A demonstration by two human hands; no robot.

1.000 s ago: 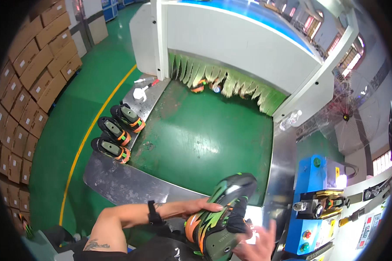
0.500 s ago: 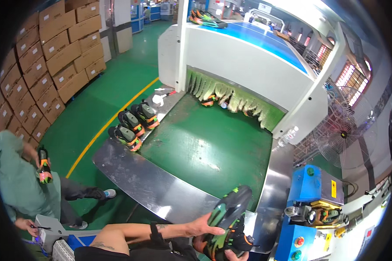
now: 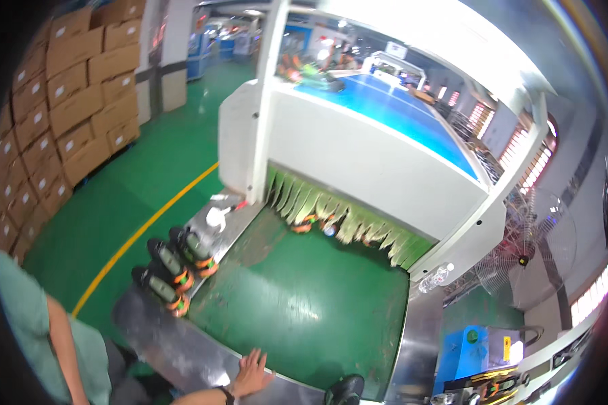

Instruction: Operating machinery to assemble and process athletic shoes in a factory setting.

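Note:
My left hand is open, fingers spread, with nothing in it, over the front metal ledge at the edge of a green conveyor belt. Right of it, a dark shoe pokes up from the lower edge, only partly in view. My right hand is out of view, so I cannot tell whether it holds that shoe. On the ledge's left side stand three black shoes with orange and green parts, the nearest shoe closest to my left hand. More shoes show under a pale fringe curtain.
A white machine housing carries a blue belt with blurred shoes on top. Right are a plastic bottle, a fan and a blue machine. A co-worker's green clothing shows at left, before stacked cartons.
My left hand has let go of the shoe and moved left, opening. The shoe has sunk toward the lower edge, and my right hand has left view. The camera view has tilted up.

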